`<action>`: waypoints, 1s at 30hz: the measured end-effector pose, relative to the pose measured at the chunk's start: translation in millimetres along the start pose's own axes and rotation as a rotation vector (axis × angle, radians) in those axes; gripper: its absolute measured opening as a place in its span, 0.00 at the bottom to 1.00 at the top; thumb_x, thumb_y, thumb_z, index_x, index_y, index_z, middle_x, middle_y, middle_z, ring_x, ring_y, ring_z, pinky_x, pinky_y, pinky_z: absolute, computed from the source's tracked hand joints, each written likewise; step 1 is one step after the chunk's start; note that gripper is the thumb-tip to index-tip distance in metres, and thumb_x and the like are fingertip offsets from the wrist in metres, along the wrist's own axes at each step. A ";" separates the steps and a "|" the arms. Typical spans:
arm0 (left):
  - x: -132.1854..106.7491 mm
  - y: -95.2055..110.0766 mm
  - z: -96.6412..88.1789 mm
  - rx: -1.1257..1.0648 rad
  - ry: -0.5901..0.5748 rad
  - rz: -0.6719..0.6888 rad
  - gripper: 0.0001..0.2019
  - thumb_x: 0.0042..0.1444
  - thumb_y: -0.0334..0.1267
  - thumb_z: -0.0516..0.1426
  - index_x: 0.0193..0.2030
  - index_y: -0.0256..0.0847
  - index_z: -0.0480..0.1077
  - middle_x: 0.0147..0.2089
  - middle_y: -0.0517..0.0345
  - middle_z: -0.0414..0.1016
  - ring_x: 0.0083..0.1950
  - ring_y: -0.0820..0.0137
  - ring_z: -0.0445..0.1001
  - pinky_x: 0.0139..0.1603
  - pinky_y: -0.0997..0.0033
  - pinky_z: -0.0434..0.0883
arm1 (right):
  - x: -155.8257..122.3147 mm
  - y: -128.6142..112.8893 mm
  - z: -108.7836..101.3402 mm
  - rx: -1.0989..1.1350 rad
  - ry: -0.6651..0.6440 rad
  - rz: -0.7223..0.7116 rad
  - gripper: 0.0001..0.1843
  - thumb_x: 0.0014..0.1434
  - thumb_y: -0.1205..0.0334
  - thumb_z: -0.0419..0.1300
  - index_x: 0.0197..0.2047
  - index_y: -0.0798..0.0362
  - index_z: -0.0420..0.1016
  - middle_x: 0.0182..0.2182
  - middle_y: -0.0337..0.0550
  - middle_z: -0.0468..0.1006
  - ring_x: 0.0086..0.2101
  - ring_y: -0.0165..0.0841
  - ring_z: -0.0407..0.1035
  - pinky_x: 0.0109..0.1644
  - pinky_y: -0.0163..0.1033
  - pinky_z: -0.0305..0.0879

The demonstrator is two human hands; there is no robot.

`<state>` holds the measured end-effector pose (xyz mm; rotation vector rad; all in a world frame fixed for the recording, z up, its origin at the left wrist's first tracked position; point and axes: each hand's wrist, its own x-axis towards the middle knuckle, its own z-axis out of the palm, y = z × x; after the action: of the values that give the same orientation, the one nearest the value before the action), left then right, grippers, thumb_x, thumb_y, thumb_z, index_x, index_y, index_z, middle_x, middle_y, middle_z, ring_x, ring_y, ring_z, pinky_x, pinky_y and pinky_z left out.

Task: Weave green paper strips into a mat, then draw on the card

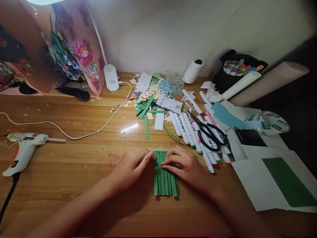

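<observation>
A small panel of green paper strips (163, 185), laid upright side by side with some crossing strips near the top, lies on the wooden table in front of me. My left hand (135, 165) pinches the panel's upper left edge, its thumb against the curled fingers. From the other side, my right hand (184, 164) reaches over the upper right part. Its thumb and fingertips press together on a strip near the panel's middle. The right hand's fingers cover some of the strips there.
Behind the panel are paper scraps (148, 94), loose green strips (147, 127) and a doodled card (169, 104). Several markers (189, 130) lie to the right under black-handled scissors (210, 135). A glue gun (26, 150) lies left, near a white cable (74, 137). Green card (288, 181) rests at right.
</observation>
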<state>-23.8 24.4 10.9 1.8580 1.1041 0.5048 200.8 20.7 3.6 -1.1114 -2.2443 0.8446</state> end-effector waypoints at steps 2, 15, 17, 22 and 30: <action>0.9 -0.6 0.8 -0.011 0.006 -0.004 0.18 0.68 0.41 0.43 0.40 0.41 0.73 0.39 0.56 0.76 0.42 0.67 0.73 0.47 0.67 0.66 | -0.4 2.1 -0.8 -0.018 0.000 -0.022 0.03 0.59 0.66 0.61 0.34 0.52 0.77 0.31 0.41 0.74 0.35 0.32 0.69 0.39 0.37 0.66; 1.7 -2.0 2.2 -0.065 0.033 -0.010 0.17 0.68 0.39 0.44 0.39 0.42 0.73 0.39 0.58 0.76 0.43 0.68 0.73 0.47 0.69 0.66 | 1.2 4.6 6.5 -0.013 0.031 -0.067 0.04 0.60 0.68 0.60 0.33 0.54 0.73 0.31 0.41 0.72 0.36 0.33 0.67 0.38 0.35 0.64; 2.0 -2.1 2.3 -0.062 0.036 -0.013 0.17 0.68 0.39 0.44 0.39 0.41 0.73 0.39 0.58 0.76 0.43 0.68 0.73 0.47 0.68 0.66 | 1.0 4.5 6.1 -0.008 0.031 -0.063 0.04 0.60 0.67 0.59 0.33 0.54 0.74 0.31 0.41 0.72 0.36 0.32 0.66 0.38 0.35 0.64; 1.0 -3.2 3.2 -0.051 0.040 -0.014 0.17 0.68 0.39 0.44 0.39 0.41 0.73 0.40 0.58 0.77 0.43 0.68 0.73 0.47 0.68 0.66 | -0.4 4.2 6.6 -0.007 0.026 -0.048 0.04 0.61 0.66 0.59 0.34 0.53 0.74 0.31 0.42 0.72 0.36 0.33 0.66 0.39 0.36 0.64; 2.3 -4.1 3.5 -0.041 0.054 0.025 0.17 0.68 0.38 0.44 0.39 0.41 0.73 0.39 0.58 0.76 0.42 0.69 0.73 0.47 0.67 0.67 | 1.6 4.6 8.0 -0.005 0.038 -0.029 0.02 0.60 0.66 0.61 0.34 0.54 0.74 0.31 0.42 0.72 0.36 0.33 0.66 0.40 0.37 0.63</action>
<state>-22.1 25.5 5.3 1.8336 1.0995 0.5910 197.0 21.7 -4.9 -1.0853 -2.2276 0.7998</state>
